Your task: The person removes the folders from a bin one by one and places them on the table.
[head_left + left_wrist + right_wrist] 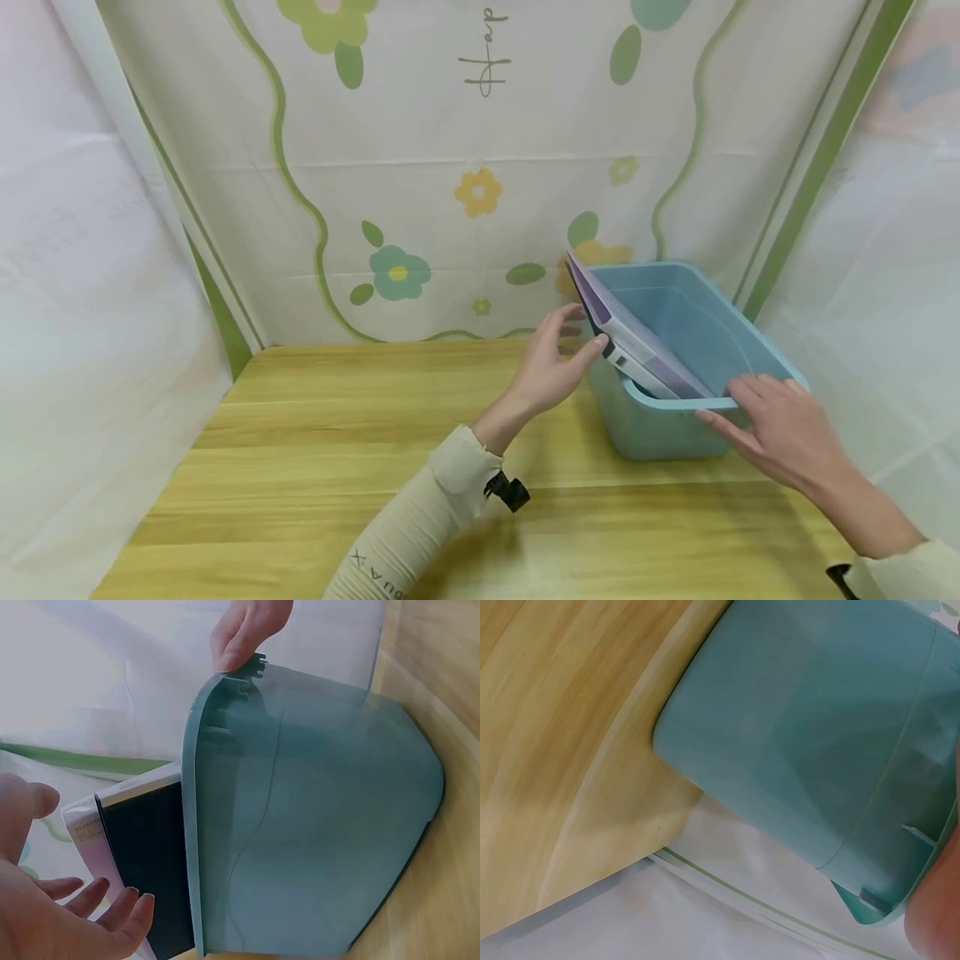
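Note:
A blue plastic bin (675, 429) stands on the table at the right. Two book-like items lean inside it against the left wall: a lilac and white binder (645, 333) and, beside it, a black-covered one (148, 862) with a white edge. Their upper ends stick out above the rim. My left hand (551, 362) is at the bin's left side by the dark cover, its fingers spread and loosely bent around nothing. With my right hand (787, 429) I grip the bin's near right rim, thumb outside and fingers over the inside. The binders' lower parts are hidden in the bin.
The wooden table (337, 433) extends to the left of the bin. A flower-patterned white curtain (480, 242) hangs behind it, with white sheets (82, 292) at both sides. The bin stands close to the back and right sheets.

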Available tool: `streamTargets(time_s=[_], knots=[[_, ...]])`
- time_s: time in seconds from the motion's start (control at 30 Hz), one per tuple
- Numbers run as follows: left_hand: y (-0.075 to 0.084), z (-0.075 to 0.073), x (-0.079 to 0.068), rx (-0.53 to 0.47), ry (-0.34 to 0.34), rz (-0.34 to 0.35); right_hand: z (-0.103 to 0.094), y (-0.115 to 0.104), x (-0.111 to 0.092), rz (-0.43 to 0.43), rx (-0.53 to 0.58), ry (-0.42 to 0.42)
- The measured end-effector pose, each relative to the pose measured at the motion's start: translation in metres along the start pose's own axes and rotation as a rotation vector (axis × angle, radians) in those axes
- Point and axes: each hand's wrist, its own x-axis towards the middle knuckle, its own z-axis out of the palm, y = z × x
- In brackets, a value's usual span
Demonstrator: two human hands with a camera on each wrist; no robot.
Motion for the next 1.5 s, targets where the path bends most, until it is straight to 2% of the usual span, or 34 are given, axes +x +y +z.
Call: streamTargets(time_s=[0.57,0.93,1.23,1.5], knots=[[0.009,0.007,0.0,-0.084,0.032,-0.019,-0.001,-0.004,0.0,0.054,-0.011,-0.007],[0.017,0.003,0.005,-0.084,0.041,-0.01,0.0,-0.004,0.0,0.044,-0.011,0.012],[0.021,0.009,0.008,-0.121,0.026,-0.003,-0.001,-0.005,0.0,0.042,-0.005,0.018],[0.024,0.008,0.012,-0.072,0.012,0.014,0.001,-0.008,0.001,0.025,0.002,0.037]])
